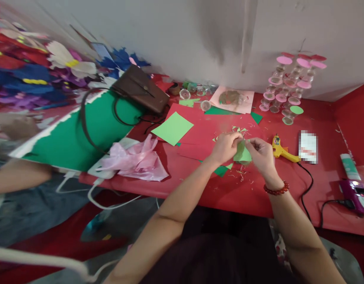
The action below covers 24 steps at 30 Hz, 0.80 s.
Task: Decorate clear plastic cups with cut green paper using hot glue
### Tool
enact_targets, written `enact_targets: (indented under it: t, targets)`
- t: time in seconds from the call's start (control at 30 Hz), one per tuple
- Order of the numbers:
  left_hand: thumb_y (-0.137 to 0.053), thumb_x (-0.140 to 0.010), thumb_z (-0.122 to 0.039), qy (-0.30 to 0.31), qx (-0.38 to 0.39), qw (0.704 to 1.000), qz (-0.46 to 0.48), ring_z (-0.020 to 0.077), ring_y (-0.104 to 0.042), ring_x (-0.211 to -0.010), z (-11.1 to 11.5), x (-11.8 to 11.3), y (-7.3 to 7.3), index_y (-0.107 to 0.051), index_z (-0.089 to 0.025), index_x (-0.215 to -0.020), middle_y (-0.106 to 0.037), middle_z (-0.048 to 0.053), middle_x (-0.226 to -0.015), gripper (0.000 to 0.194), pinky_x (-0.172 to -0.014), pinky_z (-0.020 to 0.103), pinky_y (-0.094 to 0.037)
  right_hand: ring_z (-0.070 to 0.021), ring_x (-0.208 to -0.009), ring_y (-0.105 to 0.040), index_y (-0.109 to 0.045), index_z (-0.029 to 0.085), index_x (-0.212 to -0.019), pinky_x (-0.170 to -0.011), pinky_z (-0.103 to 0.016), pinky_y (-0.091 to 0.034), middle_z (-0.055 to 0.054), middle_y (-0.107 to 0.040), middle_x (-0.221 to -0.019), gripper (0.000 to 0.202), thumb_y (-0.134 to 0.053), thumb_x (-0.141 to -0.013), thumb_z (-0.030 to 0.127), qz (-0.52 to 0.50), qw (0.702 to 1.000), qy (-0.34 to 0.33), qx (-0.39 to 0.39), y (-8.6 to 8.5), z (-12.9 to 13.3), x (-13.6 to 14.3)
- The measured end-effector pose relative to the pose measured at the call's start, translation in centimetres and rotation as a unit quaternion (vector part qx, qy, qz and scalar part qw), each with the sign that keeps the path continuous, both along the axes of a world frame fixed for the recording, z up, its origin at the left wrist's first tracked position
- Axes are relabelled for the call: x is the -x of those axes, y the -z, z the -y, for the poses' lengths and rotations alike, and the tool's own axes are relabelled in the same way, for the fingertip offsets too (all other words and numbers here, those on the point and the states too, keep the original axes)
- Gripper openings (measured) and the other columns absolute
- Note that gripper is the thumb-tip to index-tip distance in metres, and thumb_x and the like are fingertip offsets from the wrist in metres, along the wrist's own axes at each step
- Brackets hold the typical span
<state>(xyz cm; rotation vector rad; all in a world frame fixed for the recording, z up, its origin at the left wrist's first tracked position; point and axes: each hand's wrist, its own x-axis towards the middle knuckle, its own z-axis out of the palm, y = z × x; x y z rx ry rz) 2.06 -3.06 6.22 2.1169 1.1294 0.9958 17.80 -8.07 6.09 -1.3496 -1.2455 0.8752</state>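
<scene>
Between my hands is a small light green piece of paper (242, 153), tilted over the red table. My left hand (226, 146) pinches its left edge, with the fingertips partly hidden. On the other side my right hand (261, 153), with a red bead bracelet at the wrist, grips the upper right edge between thumb and fingers. Something round and clear shows just under the paper, too unclear to name. Green paper scraps (240, 129) and thin shreds lie around both hands. Beneath them are red paper sheets (196, 128).
Right of my hands lies a yellow glue gun (282, 150), its black cord running to the front edge. Stacks of plastic cups (285, 85) with pink discs stand behind. To the left are a light green sheet (173, 128), pink cloth (137, 159), a brown bag (140, 88) and another person's arm (19, 175).
</scene>
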Motion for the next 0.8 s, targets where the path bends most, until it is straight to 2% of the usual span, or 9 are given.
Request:
enact_targets:
  t: [0.13,0.2,0.27,0.33,0.4,0.57,0.67,0.77,0.8]
  targets:
    - [-0.06,-0.093,-0.014,0.003,0.086,0.994,0.062,0.0148,-0.064,-0.071,-0.6,0.4,0.1,-0.068,-0.019,-0.079,-0.072,0.002,-0.074,0.017,-0.07,0.026,-0.044,-0.0103,-0.056,-0.046,-0.067,0.021,-0.071,-0.054,-0.027,-0.035,0.003,-0.055,-0.062,0.028,-0.072,-0.08,0.047,-0.026,1.0,-0.008,0.0,0.1,-0.1,0.0]
    - [-0.057,-0.095,-0.013,-0.016,0.168,0.975,0.144,0.0126,-0.06,-0.063,-1.1,0.7,0.2,-0.067,-0.018,-0.079,-0.069,0.001,-0.073,0.02,-0.065,0.026,-0.045,-0.01,-0.057,-0.046,-0.068,0.02,-0.073,-0.055,-0.026,-0.035,0.003,-0.057,-0.064,0.029,-0.072,-0.079,0.048,-0.054,0.999,-0.001,-0.004,0.2,-0.3,-0.2]
    - [-0.051,-0.092,-0.002,-0.042,0.216,0.952,0.212,0.0108,-0.061,-0.065,-1.7,1.0,0.3,-0.071,-0.017,-0.088,-0.073,0.002,-0.083,0.025,-0.067,0.026,-0.047,-0.0093,-0.057,-0.043,-0.068,0.021,-0.073,-0.055,-0.026,-0.033,0.003,-0.055,-0.064,0.03,-0.073,-0.079,0.049,-0.071,0.997,0.011,-0.01,0.3,-0.4,-0.3]
    - [-0.053,-0.08,0.012,-0.062,0.2,0.946,0.247,0.0099,-0.066,-0.086,-2.2,1.2,0.3,-0.075,-0.017,-0.101,-0.076,0.003,-0.104,0.042,-0.082,0.024,-0.049,-0.0092,-0.057,-0.042,-0.067,0.021,-0.073,-0.054,-0.026,-0.032,0.004,-0.053,-0.063,0.031,-0.074,-0.078,0.051,-0.078,0.997,0.021,-0.011,0.3,-0.5,-0.4]
    - [-0.059,-0.078,0.012,-0.062,0.199,0.944,0.256,0.0107,-0.065,-0.098,-2.5,1.3,0.2,-0.077,-0.017,-0.106,-0.076,0.004,-0.115,0.044,-0.091,0.024,-0.048,-0.0097,-0.057,-0.042,-0.067,0.021,-0.074,-0.054,-0.026,-0.034,0.004,-0.052,-0.063,0.033,-0.075,-0.078,0.053,-0.082,0.996,0.026,-0.008,0.2,-0.5,-0.4]
    - [-0.067,-0.086,-0.011,-0.045,0.226,0.944,0.237,0.0145,-0.068,-0.083,-2.6,1.1,0.7,-0.075,-0.017,-0.088,-0.077,0.004,-0.087,0.009,-0.082,0.028,-0.052,-0.0107,-0.059,-0.045,-0.068,0.022,-0.075,-0.054,-0.026,-0.037,0.003,-0.054,-0.063,0.034,-0.077,-0.079,0.054,-0.092,0.995,0.028,-0.015,0.1,-0.4,-0.5]
    - [-0.061,-0.088,-0.01,-0.087,0.197,0.953,0.213,0.0151,-0.066,-0.077,-3.1,1.5,1.0,-0.074,-0.018,-0.088,-0.075,0.004,-0.081,0.015,-0.077,0.029,-0.052,-0.0101,-0.057,-0.042,-0.066,0.022,-0.072,-0.053,-0.025,-0.034,0.004,-0.051,-0.061,0.033,-0.078,-0.079,0.053,-0.096,0.994,0.037,-0.023,0.3,-0.5,-0.5]
    - [-0.059,-0.081,0.001,-0.168,0.138,0.953,0.21,0.0148,-0.067,-0.087,-3.3,2.0,0.8,-0.074,-0.019,-0.095,-0.077,0.006,-0.098,0.029,-0.086,0.029,-0.051,-0.0097,-0.056,-0.042,-0.067,0.022,-0.073,-0.053,-0.026,-0.032,0.004,-0.051,-0.061,0.03,-0.078,-0.079,0.05,-0.105,0.993,0.043,-0.025,0.4,-0.5,-0.6]
    - [-0.06,-0.083,-0.002,-0.161,0.128,0.955,0.216,0.0145,-0.066,-0.089,-3.1,2.0,0.5,-0.074,-0.019,-0.096,-0.076,0.005,-0.1,0.026,-0.087,0.029,-0.051,-0.0099,-0.056,-0.043,-0.067,0.022,-0.073,-0.053,-0.026,-0.032,0.004,-0.051,-0.061,0.03,-0.077,-0.079,0.049,-0.109,0.993,0.043,-0.023,0.4,-0.5,-0.6]
